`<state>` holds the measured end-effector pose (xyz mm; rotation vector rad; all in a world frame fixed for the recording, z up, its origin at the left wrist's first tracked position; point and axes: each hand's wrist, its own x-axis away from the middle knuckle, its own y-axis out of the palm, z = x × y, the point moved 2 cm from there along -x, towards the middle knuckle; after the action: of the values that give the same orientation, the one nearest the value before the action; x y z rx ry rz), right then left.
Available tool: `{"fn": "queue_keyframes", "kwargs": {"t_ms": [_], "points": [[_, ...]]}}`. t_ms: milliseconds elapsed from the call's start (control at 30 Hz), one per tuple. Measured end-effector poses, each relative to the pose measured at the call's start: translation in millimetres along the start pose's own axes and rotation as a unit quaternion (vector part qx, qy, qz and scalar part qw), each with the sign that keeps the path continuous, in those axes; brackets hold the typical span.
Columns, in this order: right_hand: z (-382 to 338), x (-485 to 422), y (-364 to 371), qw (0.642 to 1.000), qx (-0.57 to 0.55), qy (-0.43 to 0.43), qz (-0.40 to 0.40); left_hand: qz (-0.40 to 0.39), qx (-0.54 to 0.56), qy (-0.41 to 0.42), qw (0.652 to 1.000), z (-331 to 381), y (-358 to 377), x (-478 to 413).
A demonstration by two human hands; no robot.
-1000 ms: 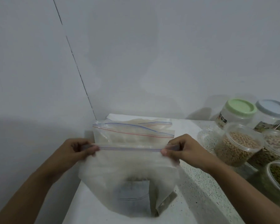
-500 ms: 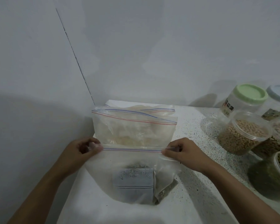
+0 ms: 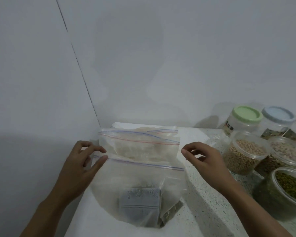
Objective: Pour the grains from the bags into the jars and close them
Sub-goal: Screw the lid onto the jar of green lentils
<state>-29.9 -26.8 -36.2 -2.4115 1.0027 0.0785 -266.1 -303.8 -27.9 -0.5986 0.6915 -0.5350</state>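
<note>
Head view: a clear zip bag [image 3: 137,182] at six o'clock on the counter [image 3: 203,211], left hand [image 3: 79,168] loosely open touching its nine o'clock end, right hand [image 3: 207,161] slack and empty just beside it, grain jars [image 3: 244,154] at three o'clock.

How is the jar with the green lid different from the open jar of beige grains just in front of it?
The green-lidded jar is capped; the beige-grain jar has no lid. The green-lidded jar looks empty and bears a label; the beige-grain jar is nearly full. Both are clear, round and upright on the counter.
</note>
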Motion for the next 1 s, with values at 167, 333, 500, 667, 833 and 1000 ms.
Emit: {"fn": "queue_keyframes", "kwargs": {"t_ms": [167,333,500,667,833,1000], "points": [[-8.7,9.0,-23.7,0.997,-0.078,-0.008,0.021,0.029,0.041,0.092,0.994,65.6,2.1,-14.0],[-13.6,25.3,-59.2,0.991,-0.130,-0.007,0.034,-0.053,0.156,0.103,0.981,119.1,54.5,-23.3],[4.0,50.3,-113.0,0.988,-0.136,0.012,0.074,-0.138,0.270,0.099,0.948,174.0,131.1,-26.0],[27.7,71.6,-168.9,0.988,-0.111,0.009,0.105,-0.195,0.306,0.083,0.928,233.1,196.7,-19.3],[57.8,92.4,-228.9,0.987,-0.113,0.023,0.108,-0.218,0.311,0.058,0.923,287.6,253.6,0.6],[99.6,105.2,-281.1,0.991,-0.064,0.011,0.119,-0.184,0.285,0.005,0.941,317.5,305.6,32.4]]}}
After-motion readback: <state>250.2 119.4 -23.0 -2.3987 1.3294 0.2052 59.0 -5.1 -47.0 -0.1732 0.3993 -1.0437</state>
